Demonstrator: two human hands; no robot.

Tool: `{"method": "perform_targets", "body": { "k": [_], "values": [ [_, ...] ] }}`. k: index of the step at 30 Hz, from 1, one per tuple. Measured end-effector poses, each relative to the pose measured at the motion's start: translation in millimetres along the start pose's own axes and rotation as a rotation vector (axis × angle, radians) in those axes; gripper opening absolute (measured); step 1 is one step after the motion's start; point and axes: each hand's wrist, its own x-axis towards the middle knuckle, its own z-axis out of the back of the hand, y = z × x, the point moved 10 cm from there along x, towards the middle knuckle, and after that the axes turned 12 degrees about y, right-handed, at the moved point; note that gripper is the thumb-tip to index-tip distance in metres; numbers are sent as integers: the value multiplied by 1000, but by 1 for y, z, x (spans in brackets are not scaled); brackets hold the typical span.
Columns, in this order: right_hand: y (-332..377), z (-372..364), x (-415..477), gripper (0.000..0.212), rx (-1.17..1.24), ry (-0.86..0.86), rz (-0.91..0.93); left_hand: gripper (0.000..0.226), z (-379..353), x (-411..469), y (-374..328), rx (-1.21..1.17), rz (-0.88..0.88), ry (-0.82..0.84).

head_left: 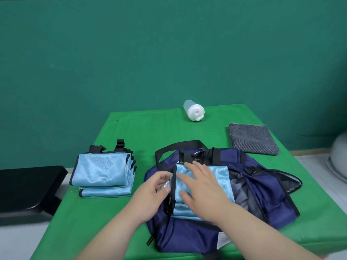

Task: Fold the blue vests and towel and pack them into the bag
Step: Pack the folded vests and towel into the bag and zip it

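Note:
A navy bag point(262, 192) lies open at the table's near middle. Folded light-blue vests point(219, 177) sit in its opening. My right hand point(199, 182) presses flat on top of them with spread fingers. My left hand point(155, 190) grips the bag's left zipper edge beside the vests, fingers curled round it. A stack of folded light-blue vests point(101, 175) with black straps lies on the table left of the bag. A folded grey towel point(252, 137) lies at the far right.
A white plastic bottle point(194, 110) lies on its side near the far edge of the green table point(150, 128). A black bench point(28, 188) stands left of the table. A pale rounded object point(339, 158) sits off the right edge.

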Motion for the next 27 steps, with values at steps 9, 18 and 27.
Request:
{"method": "perform_targets", "body": {
  "k": [9,18,27],
  "values": [
    [4,-8,3,88,-21,44,-9,29,7,-4,20,493,109,55],
    [6,-25,10,88,-112,-25,-48,30,-2,5,40,690,152,102],
    [-18,-31,14,85,-166,8,-70,17,0,3,48,964,169,175]
  ]
}}
